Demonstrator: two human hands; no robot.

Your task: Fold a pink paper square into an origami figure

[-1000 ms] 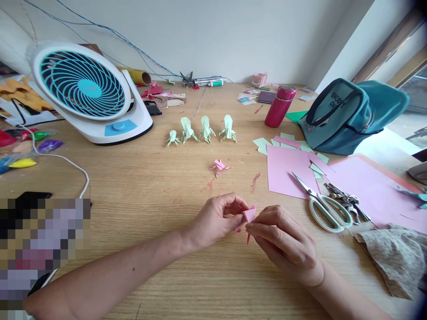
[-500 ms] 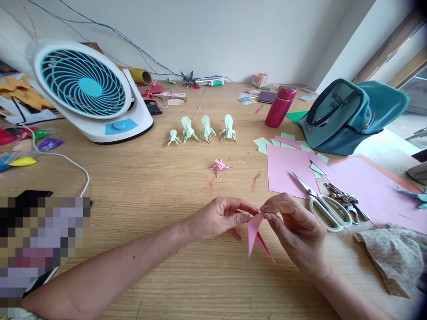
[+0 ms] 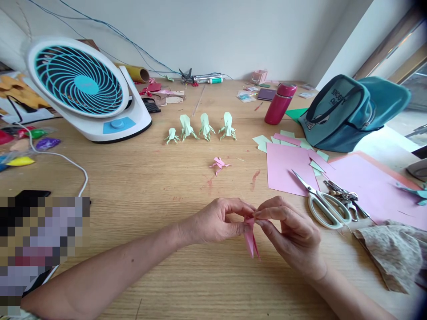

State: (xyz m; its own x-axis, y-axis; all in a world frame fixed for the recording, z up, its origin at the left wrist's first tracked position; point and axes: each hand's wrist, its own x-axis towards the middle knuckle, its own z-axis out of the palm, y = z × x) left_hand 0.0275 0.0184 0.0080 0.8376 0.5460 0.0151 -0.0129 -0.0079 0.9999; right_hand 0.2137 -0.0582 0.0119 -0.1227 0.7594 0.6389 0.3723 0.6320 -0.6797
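Note:
A piece of folded pink paper (image 3: 250,243) hangs above the near part of the wooden table, its narrow pointed flaps turned down. My left hand (image 3: 223,220) pinches its upper left side between thumb and fingers. From the right, my right hand (image 3: 290,235) grips the top of the same paper with thumb and fingertips, which hide part of the fold. Beyond the hands lies a small pink origami frog (image 3: 219,165). Farther back stand several pale green origami figures, among them a small one (image 3: 172,135) at the left end and a taller one (image 3: 227,126) at the right.
Scissors (image 3: 325,202) and keys (image 3: 345,200) lie right of my hands, by a pink sheet (image 3: 288,169) and paper scraps. A crumpled cloth (image 3: 388,253) is at near right. Behind are a magenta flask (image 3: 280,103) and teal bag (image 3: 343,113). A white fan (image 3: 86,89) stands left.
The folded paper has shifted slightly left and turned, and its pointed flaps now hang closer together. My right hand has moved a little left along with it. Both hands keep hold.

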